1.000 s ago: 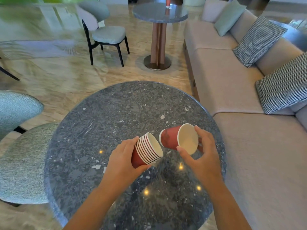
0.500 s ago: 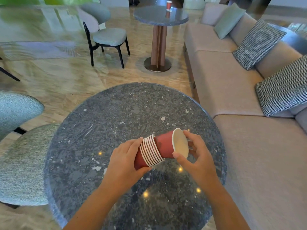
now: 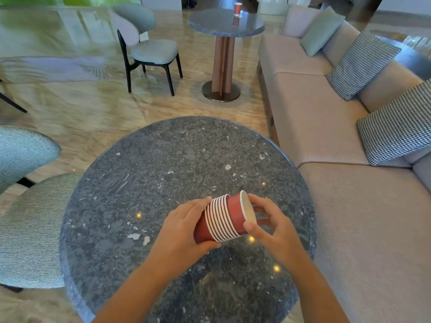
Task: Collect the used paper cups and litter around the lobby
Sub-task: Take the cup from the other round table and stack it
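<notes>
A padded chair [image 3: 30,217] is sitting at the far left, its seat meeting the left edge of the round stone table [image 3: 175,159]. Beyond it the polished floor [image 3: 81,117] is lying open, running back to a far chair [image 3: 151,50] and a pedestal far table [image 3: 226,22]. On that table a single red far cup [image 3: 238,8] is standing upright near the back edge. A strip of floor is showing between the two tables. On the right a long sofa [image 3: 314,117] is running front to back, its front edge coming close beside the table's right rim, with checked cushions [image 3: 396,134] leaning on its back.

Over the near right part of the table, the left hand [image 3: 184,231] is wrapping round the base end of a stack [image 3: 219,220] of red paper cups, fingers on top and thumb underneath. The stack is lying tilted, mouths facing right and slightly up. The top cup [image 3: 235,213] is sitting partway in, much of its red wall showing. The right hand [image 3: 272,227] is pinching this cup at its rim, thumb on the lower lip and curled fingers at the upper lip. Whether the stack is touching the tabletop cannot be told.
</notes>
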A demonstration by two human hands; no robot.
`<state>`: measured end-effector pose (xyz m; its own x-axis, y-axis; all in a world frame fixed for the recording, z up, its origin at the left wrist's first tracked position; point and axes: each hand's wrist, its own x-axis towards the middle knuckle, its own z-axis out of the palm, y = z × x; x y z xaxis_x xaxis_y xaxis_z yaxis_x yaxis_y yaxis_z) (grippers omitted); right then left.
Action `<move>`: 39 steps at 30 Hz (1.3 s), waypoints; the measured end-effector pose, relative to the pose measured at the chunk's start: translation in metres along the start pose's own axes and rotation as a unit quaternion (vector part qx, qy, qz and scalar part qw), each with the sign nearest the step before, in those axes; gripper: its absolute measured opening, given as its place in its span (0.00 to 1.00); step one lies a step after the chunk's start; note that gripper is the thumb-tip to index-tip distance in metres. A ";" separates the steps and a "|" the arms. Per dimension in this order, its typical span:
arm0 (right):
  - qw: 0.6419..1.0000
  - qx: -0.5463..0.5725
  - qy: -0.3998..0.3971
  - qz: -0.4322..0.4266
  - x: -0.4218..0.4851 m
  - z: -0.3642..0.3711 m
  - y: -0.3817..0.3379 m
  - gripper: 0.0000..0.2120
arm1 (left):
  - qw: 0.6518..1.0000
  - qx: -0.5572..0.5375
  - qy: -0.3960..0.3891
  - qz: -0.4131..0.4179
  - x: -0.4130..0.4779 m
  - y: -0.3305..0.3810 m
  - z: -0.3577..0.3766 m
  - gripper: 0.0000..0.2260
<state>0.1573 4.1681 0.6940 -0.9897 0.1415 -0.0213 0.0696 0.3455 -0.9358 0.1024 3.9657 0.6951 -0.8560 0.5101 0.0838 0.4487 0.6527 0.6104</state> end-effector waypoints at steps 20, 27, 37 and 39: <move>1.000 0.005 0.014 0.002 -0.009 0.015 -0.014 0.29 | 0.996 -0.080 -0.019 0.020 -0.002 0.004 -0.006 0.38; 0.994 0.014 0.089 0.057 -0.036 0.025 -0.021 0.19 | 0.971 -0.229 0.001 -0.064 -0.014 -0.017 -0.017 0.32; 0.950 -0.228 0.202 0.065 -0.091 0.028 -0.022 0.22 | 0.955 -0.291 -0.037 -0.047 -0.020 -0.013 -0.007 0.29; 0.938 -0.273 0.202 0.065 -0.104 0.033 -0.020 0.20 | 0.949 -0.308 -0.051 -0.044 -0.024 -0.009 -0.001 0.28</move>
<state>0.2549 4.1156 0.7037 -0.8481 0.5174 0.1144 0.3501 0.7092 -0.6119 0.1189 3.9470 0.6886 -0.8404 0.5400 -0.0462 0.1139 0.2594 0.9590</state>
